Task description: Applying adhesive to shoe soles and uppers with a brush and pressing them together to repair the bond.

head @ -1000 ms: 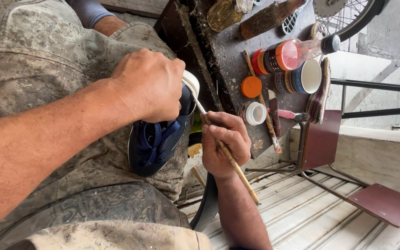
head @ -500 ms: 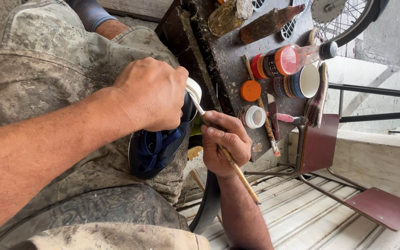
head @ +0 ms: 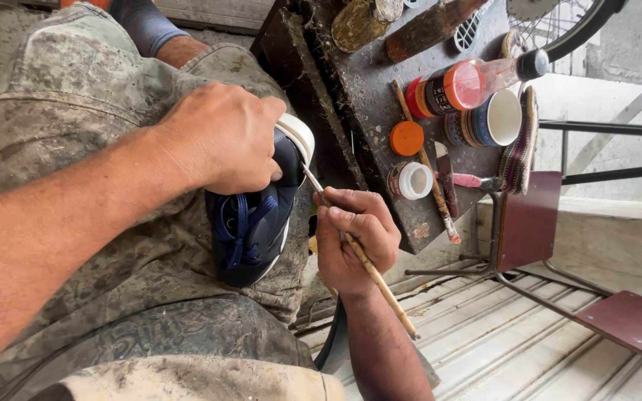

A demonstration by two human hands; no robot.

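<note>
A dark blue sneaker (head: 250, 238) with blue laces and a white sole (head: 299, 134) rests on my lap, on dirt-stained trousers (head: 76, 111). My left hand (head: 221, 137) clamps over the shoe's upper part and holds it steady. Just to the right, my right hand (head: 354, 241) pinches a thin wooden-handled paintbrush (head: 380, 286) like a pen. The brush tip touches the edge where the white sole meets the blue upper.
A grimy dark workboard (head: 369, 96) beside my knee carries an orange lid (head: 407, 138), a small open white jar (head: 412, 180), a bottle of orange liquid (head: 462, 85), a cup (head: 495, 119) and spare brushes (head: 429, 174). A maroon chair (head: 529, 219) and a bicycle wheel (head: 559, 22) stand beyond.
Both hands keep their grips. The brush tip has shifted only slightly along the sole edge, and the view has drifted a little.
</note>
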